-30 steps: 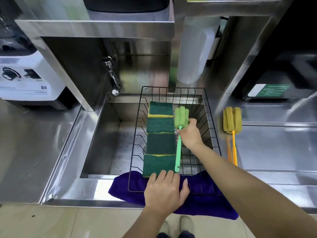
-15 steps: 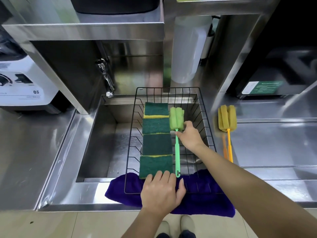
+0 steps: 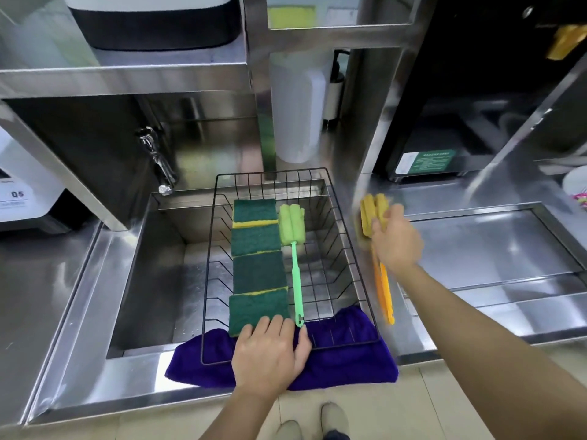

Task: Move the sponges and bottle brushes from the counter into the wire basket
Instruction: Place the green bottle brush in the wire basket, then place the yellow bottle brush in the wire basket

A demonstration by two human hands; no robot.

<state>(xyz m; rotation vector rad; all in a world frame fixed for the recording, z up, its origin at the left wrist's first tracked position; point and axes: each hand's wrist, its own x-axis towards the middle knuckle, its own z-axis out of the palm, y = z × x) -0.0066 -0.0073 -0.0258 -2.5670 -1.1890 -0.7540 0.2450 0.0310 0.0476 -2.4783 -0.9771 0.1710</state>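
The black wire basket [image 3: 346,249] sits over the sink, its near end on a purple cloth. Inside it lie several green-and-yellow sponges [image 3: 257,265] in a row, with a green bottle brush [image 3: 293,249] beside them on the right. My left hand [image 3: 270,354] rests flat on the basket's near rim, fingers apart, holding nothing. On the counter right of the basket is a yellow bottle brush [image 3: 386,296] with an orange handle. My right hand [image 3: 395,239] is blurred over its sponge head, fingers curled on the head.
The steel sink [image 3: 152,274] lies under the basket, with a tap [image 3: 157,163] at its back left. The purple cloth [image 3: 343,363] hangs over the front edge. A white appliance [image 3: 19,198] stands far left, a white cylinder [image 3: 297,112] behind the basket, a black machine [image 3: 444,128] at back right.
My right hand let go of the green brush, which now lies in the basket, and moved right onto the yellow brush's head. My left hand stayed on the rim.
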